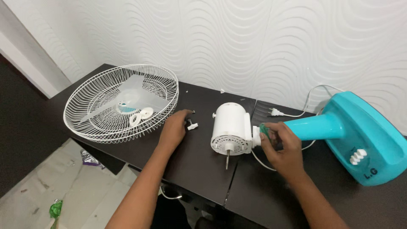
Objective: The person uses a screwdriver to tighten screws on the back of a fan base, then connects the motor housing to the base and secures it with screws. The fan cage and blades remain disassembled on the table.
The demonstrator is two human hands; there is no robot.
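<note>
- Our left hand [174, 127] rests loosely open on the tabletop [199, 169], fingertips on a small white knob [192, 126].
- Our right hand [282, 144] grips the green screwdriver [264, 130] at the motor's [231, 128] 3 o'clock neck joint.
- We judge fastening underway; next needs steady, aligned turning.

worktop [203, 169]: dark, against wall | far left: white wire fan guard [121, 101] | centre: white motor housing [231, 127], small white knob [192, 125] | right: teal fan base [364, 135], white cord with plug [275, 112]
</note>
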